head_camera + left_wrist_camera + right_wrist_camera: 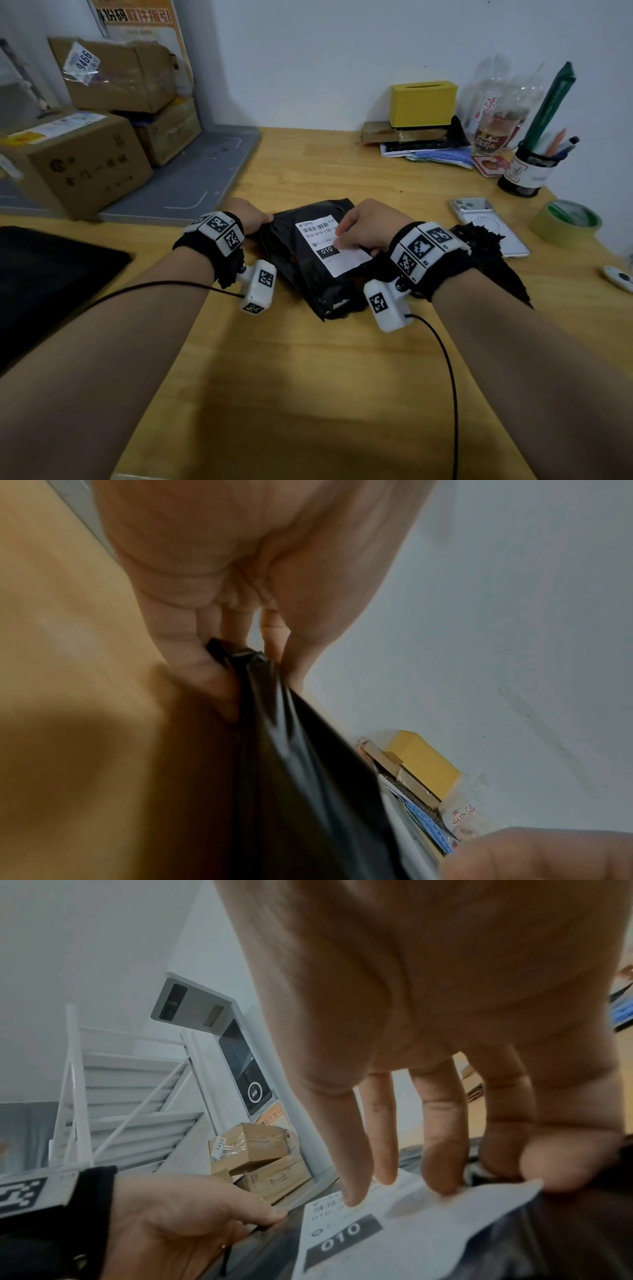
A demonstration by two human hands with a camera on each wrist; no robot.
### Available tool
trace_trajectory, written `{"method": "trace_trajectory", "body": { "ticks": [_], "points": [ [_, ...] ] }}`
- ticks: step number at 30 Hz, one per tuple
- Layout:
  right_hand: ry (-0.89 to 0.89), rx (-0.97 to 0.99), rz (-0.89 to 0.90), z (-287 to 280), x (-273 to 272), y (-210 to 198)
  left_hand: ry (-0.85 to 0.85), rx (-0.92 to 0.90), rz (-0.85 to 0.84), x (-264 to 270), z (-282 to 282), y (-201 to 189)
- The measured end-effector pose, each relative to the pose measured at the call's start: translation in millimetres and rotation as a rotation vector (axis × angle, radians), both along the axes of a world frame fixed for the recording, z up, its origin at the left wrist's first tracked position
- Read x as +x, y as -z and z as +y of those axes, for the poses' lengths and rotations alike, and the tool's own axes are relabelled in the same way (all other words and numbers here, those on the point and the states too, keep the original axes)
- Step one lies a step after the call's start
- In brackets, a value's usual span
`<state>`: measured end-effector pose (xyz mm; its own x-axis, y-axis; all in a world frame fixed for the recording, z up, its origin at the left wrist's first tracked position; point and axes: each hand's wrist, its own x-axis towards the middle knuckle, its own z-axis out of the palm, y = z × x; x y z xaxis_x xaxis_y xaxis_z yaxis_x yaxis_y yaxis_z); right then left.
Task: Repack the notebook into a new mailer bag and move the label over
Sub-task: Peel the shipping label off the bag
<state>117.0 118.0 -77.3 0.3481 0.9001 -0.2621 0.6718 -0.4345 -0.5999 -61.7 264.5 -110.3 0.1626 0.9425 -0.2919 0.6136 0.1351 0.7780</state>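
A black mailer bag (305, 274) lies on the wooden table (308, 377) between my hands. A white shipping label (325, 250) printed "010" sits on its top face. My left hand (253, 219) grips the bag's left edge, with the black plastic bunched between thumb and fingers (219, 669). My right hand (356, 233) is on the label (394, 1229). Two fingertips press it down, while thumb and index finger pinch its lifted right corner (534, 1183). No notebook is in plain sight. A torn black bag (496, 270) lies under my right wrist.
A phone (489, 222), a tape roll (565, 222) and a small white device (618, 277) lie to the right. At the back stand a yellow box (423, 102) on papers and a pen holder (531, 171). Cardboard boxes (75, 164) fill the left; a black sheet (51, 274) lies near left.
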Motion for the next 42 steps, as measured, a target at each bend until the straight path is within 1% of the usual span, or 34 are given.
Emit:
{"method": "trace_trajectory", "body": {
  "ticks": [2,3,4,7,10,13,16,18,20,23,26,31,34,39,42],
  "points": [
    [-0.012,-0.010,-0.021,-3.2,-3.2,0.0,-0.011,-0.059,0.002,-5.6,-8.8,-1.3],
    [-0.010,-0.011,-0.030,-4.9,-4.0,-1.5,-0.012,-0.060,0.009,-7.0,-11.2,-1.2],
    [0.001,-0.007,-0.038,-6.0,-4.2,-3.2,0.007,-0.038,0.023,-7.7,-13.6,-2.1],
    [0.018,-0.025,-0.079,-9.7,-1.2,-8.3,0.077,0.115,0.051,-3.0,-23.4,-15.7],
    [0.008,-0.088,-0.144,-16.4,1.2,-8.1,0.155,0.200,0.002,11.7,-35.0,-26.0],
    [-0.028,-0.112,-0.138,-18.9,2.4,-7.5,0.298,0.153,-0.028,27.5,-45.5,-29.8],
    [-0.021,-0.080,-0.044,-9.3,5.2,-10.9,0.347,0.063,0.000,38.4,-42.3,-33.5],
    [-0.018,-0.049,0.025,2.0,7.2,-14.3,0.352,0.028,-0.014,43.1,-36.9,-38.2],
    [-0.031,-0.045,0.052,13.1,8.6,-15.6,0.352,0.012,0.004,48.3,-28.8,-40.1],
    [-0.067,-0.084,0.042,29.2,13.1,-11.0,0.348,0.022,0.087,55.4,-19.0,-40.1],
    [-0.107,-0.097,0.031,41.3,17.1,-7.4,0.372,-0.008,0.154,62.0,-9.7,-38.4],
    [-0.149,-0.099,-0.007,51.4,20.7,-6.8,0.444,-0.009,0.248,72.1,-3.7,-36.4],
    [-0.151,-0.114,0.033,53.0,21.3,-4.2,0.448,-0.009,0.267,73.4,-2.4,-35.6],
    [-0.140,-0.101,0.068,49.3,20.6,-1.0,0.467,-0.003,0.251,66.2,-7.8,-34.9],
    [-0.113,-0.095,0.132,39.3,21.0,-0.5,0.454,0.012,0.222,61.6,-14.6,-37.3]
  ]
}}
